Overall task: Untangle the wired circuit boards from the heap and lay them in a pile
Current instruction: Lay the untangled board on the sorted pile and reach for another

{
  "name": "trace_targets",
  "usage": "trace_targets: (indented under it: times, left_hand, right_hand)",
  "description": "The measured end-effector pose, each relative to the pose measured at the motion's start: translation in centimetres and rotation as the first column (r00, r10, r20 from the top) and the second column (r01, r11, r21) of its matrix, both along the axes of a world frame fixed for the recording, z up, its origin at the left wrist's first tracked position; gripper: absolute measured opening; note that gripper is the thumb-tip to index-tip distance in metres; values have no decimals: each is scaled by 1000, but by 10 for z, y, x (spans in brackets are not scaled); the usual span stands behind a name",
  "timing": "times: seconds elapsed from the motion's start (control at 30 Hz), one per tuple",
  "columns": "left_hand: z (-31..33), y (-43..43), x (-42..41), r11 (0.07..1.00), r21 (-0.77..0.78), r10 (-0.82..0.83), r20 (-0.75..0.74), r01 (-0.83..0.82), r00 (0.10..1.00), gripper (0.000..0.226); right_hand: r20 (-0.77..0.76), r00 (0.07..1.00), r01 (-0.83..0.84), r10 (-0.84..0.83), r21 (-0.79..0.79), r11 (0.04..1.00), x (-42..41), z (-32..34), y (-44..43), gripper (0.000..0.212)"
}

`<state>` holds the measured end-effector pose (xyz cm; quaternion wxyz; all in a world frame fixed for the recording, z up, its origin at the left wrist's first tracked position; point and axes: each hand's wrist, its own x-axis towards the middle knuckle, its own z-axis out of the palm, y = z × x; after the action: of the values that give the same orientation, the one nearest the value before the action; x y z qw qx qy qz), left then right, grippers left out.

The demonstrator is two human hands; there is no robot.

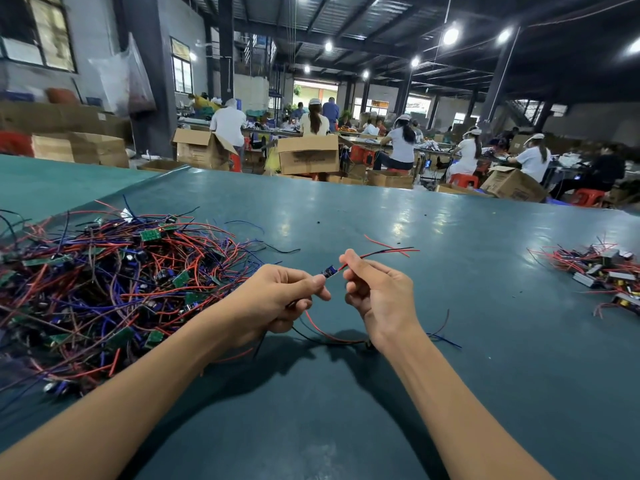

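Left hand (277, 296), fingers curled, pinches a small blue circuit board (327, 273) between thumb and forefinger, held above the surface (398, 393) at centre. Right hand (377, 289), also curled, pinches the red and black leads (388, 252) that leave the board; their free ends project up and to the right past the fingertips. Both hands are close together, with the board bridging the gap between them.

Further red and black wires (325, 336) hang from under the left hand and loop down onto the surface between the two wrists. A loose blue wire (446, 338) lies just beside the right wrist.

The heap (104, 282), a dense tangle of red, blue and black wires with green boards among them, lies on the surface to the left, near the left forearm. The pile (602, 275) of separated boards lies well apart at the far right edge of the surface.

Beyond the surface, seated workers (401, 143) and open cardboard boxes (308, 155) occupy the hall.
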<state>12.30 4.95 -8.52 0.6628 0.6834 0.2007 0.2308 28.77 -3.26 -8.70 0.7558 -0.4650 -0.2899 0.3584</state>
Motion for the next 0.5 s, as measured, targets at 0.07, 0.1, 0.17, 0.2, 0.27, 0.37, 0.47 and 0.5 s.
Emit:
trace_targets:
  times: [0.07, 0.1, 0.17, 0.2, 0.27, 0.37, 0.47, 0.5]
  left_hand:
    - [5, 5, -4, 1000, 17, -7, -18, 7, 1000, 30]
    - [6, 7, -7, 1000, 21, -13, -30, 14, 999, 30]
    - [8, 12, -13, 999, 24, -34, -61, 36, 998, 30]
    - [8, 14, -15, 999, 24, -43, -77, 45, 996, 31]
    - [8, 17, -17, 998, 26, -52, -103, 55, 993, 34]
    - [8, 18, -18, 997, 27, -67, -125, 71, 990, 35]
    - [7, 18, -18, 997, 24, -70, -129, 74, 989, 35]
    - [8, 19, -19, 997, 24, -66, -128, 69, 990, 34]
  right_hand:
    - [-44, 998, 35, -35, -1, 999, 4, 1, 0, 15]
    - [-66, 996, 58, -58, -3, 998, 7, 2, 0, 15]
    - [-107, 990, 92, -92, -10, 996, 13, 5, -2, 15]
    - [-131, 986, 105, -105, -11, 994, 17, 6, -4, 14]
    - [-180, 975, 129, -128, -4, 992, 24, 9, -7, 12]
    - [-217, 967, 139, -135, 6, 990, 31, 8, -9, 12]
    - [-260, 958, 130, -117, 36, 991, 33, 8, -8, 13]
    - [-283, 952, 135, -114, 56, 989, 36, 8, -9, 12]
